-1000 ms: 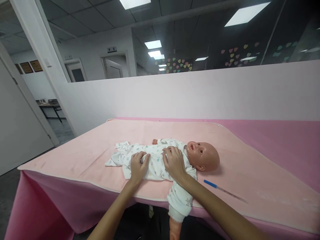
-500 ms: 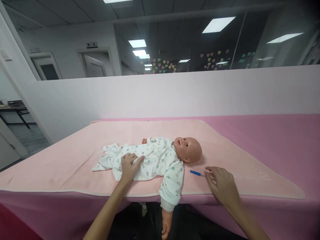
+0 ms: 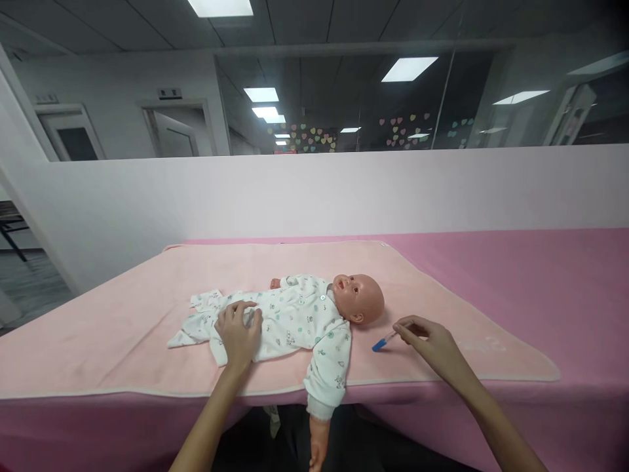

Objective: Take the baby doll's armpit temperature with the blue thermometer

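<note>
Right hand [image 3: 435, 344] gone from doll [image 3: 299, 314] chest, now pinching blue-tipped thermometer [image 3: 384, 340] lifted beside doll's head; left hand [image 3: 238, 331] flat, unclosed, on doll's belly.

No lettering, brand, number or label can be read anywhere in the scene. A small sign above the doorway [image 3: 170, 94] on the far wall is too blurred to make out, and the doll's romper [image 3: 289, 318] carries only a printed pattern of small shapes, no words.
</note>
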